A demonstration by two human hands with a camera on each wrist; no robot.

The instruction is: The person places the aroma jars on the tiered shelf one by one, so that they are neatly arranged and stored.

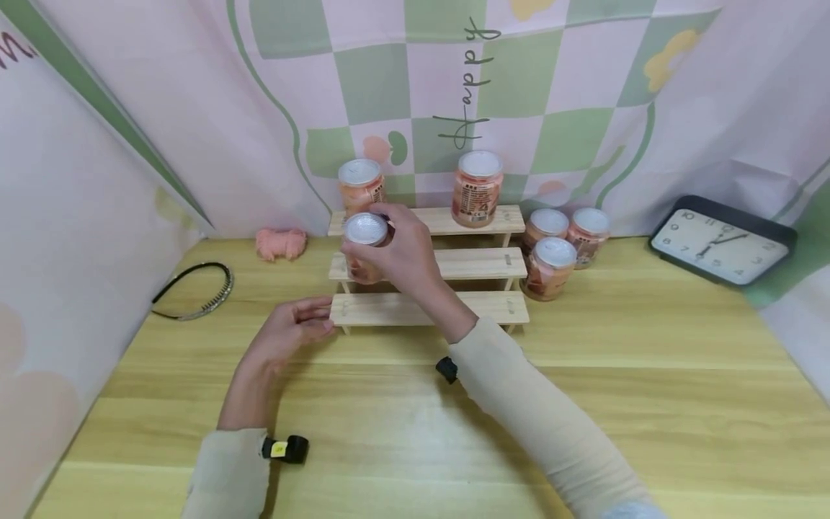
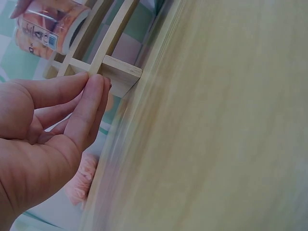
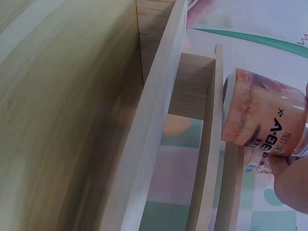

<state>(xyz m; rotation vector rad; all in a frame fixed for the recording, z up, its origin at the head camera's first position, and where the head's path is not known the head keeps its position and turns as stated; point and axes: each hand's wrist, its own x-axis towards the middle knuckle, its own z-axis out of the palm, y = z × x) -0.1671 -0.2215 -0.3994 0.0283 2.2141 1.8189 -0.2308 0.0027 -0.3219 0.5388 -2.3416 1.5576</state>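
A three-tier wooden step rack stands near the back of the table. My right hand grips a peach-coloured can with a silvery lid, upright at the left end of the middle tier. In the right wrist view this can's base meets or nearly meets the tier. My left hand pinches the left end of the lowest tier between thumb and fingers, seen closely in the left wrist view. On the top tier stand two similar cans, a left can partly hidden and a right can.
Three more cans cluster on the table right of the rack. Farther right leans a black-framed clock. At the left lie a pink fuzzy bundle and a dark headband. A patterned curtain hangs behind.
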